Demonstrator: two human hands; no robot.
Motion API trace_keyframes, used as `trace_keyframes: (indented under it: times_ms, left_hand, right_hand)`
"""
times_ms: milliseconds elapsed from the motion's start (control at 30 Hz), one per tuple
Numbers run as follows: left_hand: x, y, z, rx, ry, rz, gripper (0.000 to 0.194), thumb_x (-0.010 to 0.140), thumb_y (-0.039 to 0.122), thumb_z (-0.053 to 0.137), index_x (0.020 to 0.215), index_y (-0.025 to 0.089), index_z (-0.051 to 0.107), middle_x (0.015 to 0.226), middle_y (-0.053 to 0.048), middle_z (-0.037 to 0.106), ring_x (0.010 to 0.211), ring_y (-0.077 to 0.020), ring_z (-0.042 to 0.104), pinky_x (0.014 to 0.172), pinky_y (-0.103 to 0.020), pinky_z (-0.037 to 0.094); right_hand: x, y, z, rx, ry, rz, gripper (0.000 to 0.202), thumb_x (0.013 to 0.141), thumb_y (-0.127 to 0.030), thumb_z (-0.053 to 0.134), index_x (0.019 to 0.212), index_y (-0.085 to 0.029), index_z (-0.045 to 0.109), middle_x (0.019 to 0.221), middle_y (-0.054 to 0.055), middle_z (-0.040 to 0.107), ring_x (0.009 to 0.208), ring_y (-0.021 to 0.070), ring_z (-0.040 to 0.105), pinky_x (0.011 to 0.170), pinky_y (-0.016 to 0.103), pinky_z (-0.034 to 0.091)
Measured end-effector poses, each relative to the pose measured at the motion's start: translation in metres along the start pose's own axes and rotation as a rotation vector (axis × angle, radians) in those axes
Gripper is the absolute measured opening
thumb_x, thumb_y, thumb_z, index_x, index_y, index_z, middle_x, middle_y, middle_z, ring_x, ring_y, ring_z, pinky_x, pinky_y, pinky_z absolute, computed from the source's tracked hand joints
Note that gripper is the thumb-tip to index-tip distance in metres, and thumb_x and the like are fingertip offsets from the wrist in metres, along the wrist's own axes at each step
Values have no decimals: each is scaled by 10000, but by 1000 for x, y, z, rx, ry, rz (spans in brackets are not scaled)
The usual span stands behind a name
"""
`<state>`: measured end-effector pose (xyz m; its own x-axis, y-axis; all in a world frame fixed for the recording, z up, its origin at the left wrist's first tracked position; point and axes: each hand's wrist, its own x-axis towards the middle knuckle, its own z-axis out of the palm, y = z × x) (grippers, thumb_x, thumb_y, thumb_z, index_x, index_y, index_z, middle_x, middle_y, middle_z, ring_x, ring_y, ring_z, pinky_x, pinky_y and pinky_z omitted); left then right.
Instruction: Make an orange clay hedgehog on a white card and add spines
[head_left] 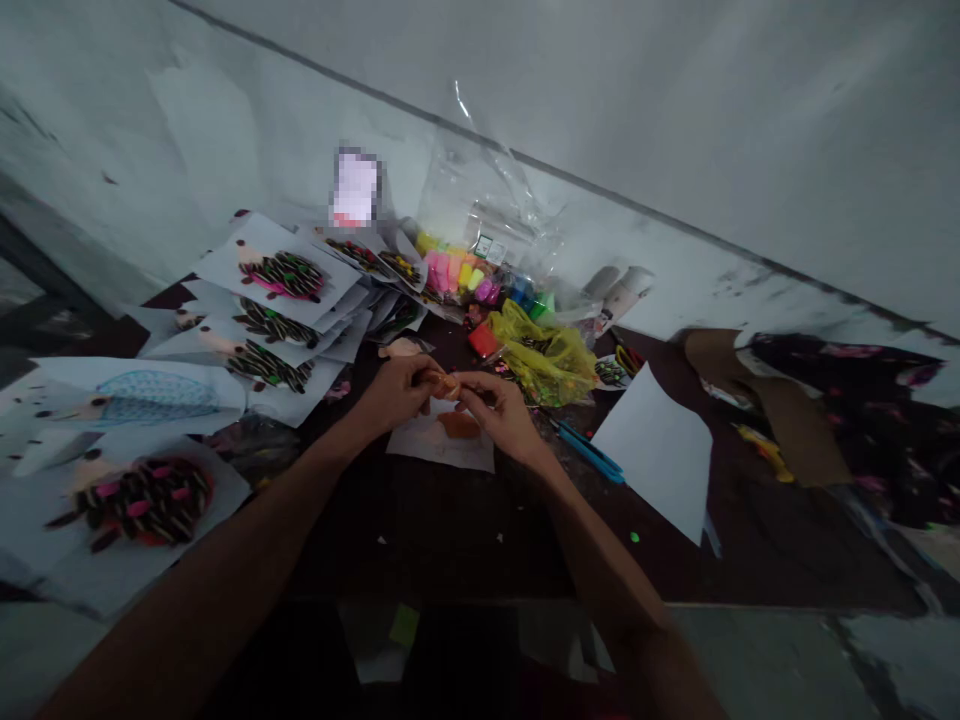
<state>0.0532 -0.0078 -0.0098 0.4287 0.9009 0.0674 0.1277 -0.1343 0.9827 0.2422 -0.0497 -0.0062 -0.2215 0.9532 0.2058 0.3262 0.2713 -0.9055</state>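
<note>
My left hand [401, 393] and my right hand [501, 408] meet over the middle of the dark table. Between their fingertips they both pinch a small piece of orange clay [448, 385]. Just below the hands lies a small white sheet [420, 445] with a flat orange-brown clay shape [459, 426] and a paler patch on it. A pale peach lump [405, 347] sits behind my left hand. The exact shape of the held piece is partly hidden by the fingers.
Stacked papers with hedgehog pictures [281, 275] cover the left side. Colourful clay packs [457, 272] and a yellow plastic bag [544, 355] stand behind the hands. To the right are a blue cutter [589, 452], white paper [660, 455] and dark flowered cloth [847, 400].
</note>
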Motion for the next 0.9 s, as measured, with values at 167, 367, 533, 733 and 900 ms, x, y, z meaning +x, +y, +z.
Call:
trace_keyframes:
  times_ms: [167,367,533,733,900]
  left_hand:
    - [2,-1,-2,-131,-61,20,215,734,229,662,926,134,646,731,-17,689,631,-140,652,597,-249,530]
    - [2,-1,-3,-116,-132,37,316,819,378,658,992,116,698,901,-89,745,747,-179,686,677,-296,556]
    - [1,-1,-4,-187,-66,-3,309,816,366,665,980,108,710,825,-70,742,684,-164,685,654,-289,565]
    - [1,2,-4,-202,-9,-24,172,740,195,678,891,117,699,724,-30,709,572,-119,628,564,-242,531]
    - [1,1,0,-176,32,-52,134,728,180,662,850,124,663,622,8,651,468,-87,554,457,-195,446]
  right_hand:
    - [-1,6,5,-9,53,-14,282,836,-393,731,1069,-233,726,1001,40,742,854,180,696,784,302,543]
    - [-4,0,1,-255,109,-48,265,818,-312,749,1063,-221,707,889,23,713,774,170,650,727,286,504]
    - [-2,-5,-2,-120,28,-21,296,836,-281,657,1123,-212,677,926,24,712,825,167,667,761,284,527]
    - [-1,-5,2,2,-6,-6,229,886,-338,597,1047,-205,691,975,43,731,858,169,678,771,298,541]
    - [-1,-3,6,-74,37,-3,207,843,-356,704,991,-212,692,909,27,734,815,163,679,719,272,519]
